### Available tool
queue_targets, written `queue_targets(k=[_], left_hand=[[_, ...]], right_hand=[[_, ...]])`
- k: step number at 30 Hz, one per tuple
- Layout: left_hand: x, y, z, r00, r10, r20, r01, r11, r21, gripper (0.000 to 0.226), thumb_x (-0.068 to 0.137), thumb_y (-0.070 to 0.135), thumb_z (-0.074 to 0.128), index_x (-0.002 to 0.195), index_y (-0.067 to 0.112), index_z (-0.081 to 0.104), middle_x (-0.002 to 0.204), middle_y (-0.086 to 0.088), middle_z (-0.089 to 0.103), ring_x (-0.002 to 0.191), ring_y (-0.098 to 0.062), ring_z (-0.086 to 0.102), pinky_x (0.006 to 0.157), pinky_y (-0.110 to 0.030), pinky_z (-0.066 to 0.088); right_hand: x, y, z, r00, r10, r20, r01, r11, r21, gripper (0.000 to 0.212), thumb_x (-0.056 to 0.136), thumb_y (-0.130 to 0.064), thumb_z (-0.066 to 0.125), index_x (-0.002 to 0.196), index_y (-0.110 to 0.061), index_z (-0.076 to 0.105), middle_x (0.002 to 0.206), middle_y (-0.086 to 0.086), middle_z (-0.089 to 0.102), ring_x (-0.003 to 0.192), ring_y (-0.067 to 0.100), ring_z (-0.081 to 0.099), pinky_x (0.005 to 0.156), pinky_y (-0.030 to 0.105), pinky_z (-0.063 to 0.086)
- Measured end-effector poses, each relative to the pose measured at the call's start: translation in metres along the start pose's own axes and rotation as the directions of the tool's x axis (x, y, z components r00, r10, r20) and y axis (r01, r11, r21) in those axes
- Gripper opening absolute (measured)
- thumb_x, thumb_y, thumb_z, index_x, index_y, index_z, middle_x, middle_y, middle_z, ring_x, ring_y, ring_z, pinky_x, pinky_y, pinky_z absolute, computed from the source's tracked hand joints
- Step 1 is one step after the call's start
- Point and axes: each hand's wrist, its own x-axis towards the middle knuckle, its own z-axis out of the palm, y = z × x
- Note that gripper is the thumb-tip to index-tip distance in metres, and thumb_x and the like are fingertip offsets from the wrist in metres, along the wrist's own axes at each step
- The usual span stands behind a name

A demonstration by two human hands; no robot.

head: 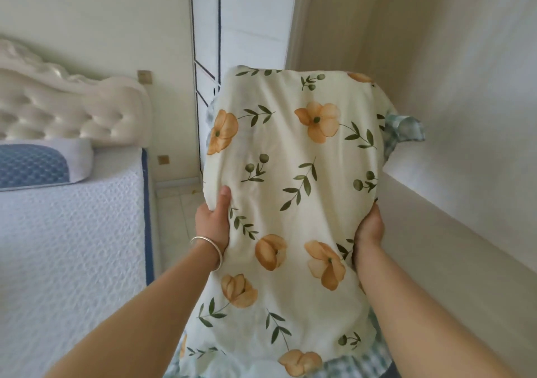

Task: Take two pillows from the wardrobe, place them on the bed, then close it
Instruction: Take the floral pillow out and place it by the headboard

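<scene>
A cream pillow (293,191) printed with orange flowers and green leaves fills the middle of the view, held up lengthwise in the air. My left hand (213,223), with a silver bangle on the wrist, grips its left edge. My right hand (369,232) grips its right edge from underneath. A green checked fabric (402,129) shows behind its right side and below it; whether that is a second pillow I cannot tell. The bed (66,241) with a white quilted mattress lies to the left. The wardrobe's pale panels (453,116) rise on the right.
A tufted cream headboard (66,107) backs the bed, and a blue-and-white pillow (37,165) lies at its head. A narrow strip of tiled floor (177,212) runs between bed and wardrobe. A bright white door or window (247,29) stands at the far end.
</scene>
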Motion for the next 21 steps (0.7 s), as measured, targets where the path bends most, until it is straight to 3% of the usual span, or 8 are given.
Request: queue_targets(k=[6,10,12,13,15,17,19,21], left_hand=[[0.007,-0.019,-0.071,0.988,-0.015,-0.157,0.019,1.000,0.021,0.029,0.091,0.044,0.048,0.070,0.026,0.057,0.071,0.003,0.061,0.067,-0.011,0.058,0.055,-0.020,0.040],[0.034,-0.034,-0.108,0.968,-0.088,-0.236,0.090,0.996,-0.002,0.032,0.089,0.048,0.049,0.083,0.021,0.065,0.081,0.000,0.067,0.083,-0.021,0.064,0.069,-0.028,0.049],[0.052,-0.038,-0.121,0.955,-0.135,-0.265,0.132,0.991,-0.031,0.038,0.089,0.049,0.049,0.095,0.016,0.066,0.089,-0.003,0.068,0.089,-0.023,0.064,0.080,-0.033,0.049],[0.060,-0.039,-0.126,0.949,-0.156,-0.274,0.149,0.988,-0.048,0.038,0.089,0.049,0.049,0.093,0.015,0.065,0.087,-0.003,0.067,0.086,-0.022,0.063,0.078,-0.033,0.049],[0.080,-0.044,-0.140,0.935,-0.202,-0.292,0.188,0.979,-0.076,0.039,0.088,0.050,0.050,0.089,0.013,0.064,0.083,-0.005,0.067,0.080,-0.021,0.062,0.069,-0.029,0.047],[0.104,-0.052,-0.156,0.921,-0.250,-0.297,0.232,0.968,-0.097,0.054,0.084,0.056,0.052,0.100,0.006,0.064,0.092,-0.012,0.069,0.085,-0.026,0.064,0.071,-0.032,0.050],[0.131,-0.056,-0.177,0.906,-0.268,-0.328,0.248,0.963,-0.101,0.063,0.080,0.061,0.053,0.106,0.005,0.063,0.097,-0.013,0.070,0.088,-0.027,0.065,0.077,-0.037,0.051],[0.152,-0.058,-0.195,0.887,-0.287,-0.363,0.270,0.958,-0.099,0.070,0.075,0.067,0.052,0.108,0.006,0.062,0.098,-0.013,0.069,0.091,-0.028,0.065,0.080,-0.038,0.050]], right_hand=[[-0.031,0.044,0.051,0.984,0.119,0.134,-0.110,0.991,-0.072,0.025,0.090,-0.031,0.047,0.079,-0.020,0.066,0.082,0.001,0.067,0.075,0.020,0.061,0.057,0.028,0.045],[-0.037,0.063,0.100,0.974,0.174,0.146,-0.152,0.977,-0.151,0.030,0.089,-0.031,0.048,0.102,-0.012,0.066,0.093,0.005,0.068,0.071,0.018,0.059,0.053,0.026,0.041],[-0.036,0.070,0.129,0.979,0.149,0.142,-0.118,0.971,-0.210,0.027,0.091,-0.027,0.045,0.103,-0.009,0.062,0.086,0.003,0.064,0.065,0.015,0.053,0.050,0.026,0.037],[-0.035,0.071,0.141,0.980,0.145,0.135,-0.110,0.965,-0.237,0.023,0.092,-0.026,0.044,0.100,-0.011,0.059,0.085,0.002,0.061,0.064,0.015,0.051,0.049,0.026,0.035],[-0.032,0.081,0.168,0.975,0.179,0.130,-0.139,0.953,-0.268,0.024,0.092,-0.028,0.045,0.104,-0.012,0.057,0.094,0.005,0.058,0.070,0.021,0.053,0.051,0.027,0.035],[-0.031,0.093,0.195,0.967,0.223,0.128,-0.174,0.934,-0.312,0.035,0.091,-0.031,0.046,0.115,-0.007,0.055,0.099,0.008,0.057,0.084,0.026,0.054,0.056,0.029,0.038],[-0.031,0.107,0.229,0.958,0.246,0.146,-0.183,0.919,-0.350,0.037,0.090,-0.032,0.046,0.115,-0.007,0.055,0.092,0.006,0.058,0.090,0.027,0.053,0.069,0.031,0.041],[-0.028,0.119,0.263,0.941,0.273,0.198,-0.182,0.905,-0.384,0.029,0.091,-0.033,0.045,0.107,-0.010,0.054,0.083,0.003,0.056,0.090,0.026,0.053,0.068,0.032,0.042]])
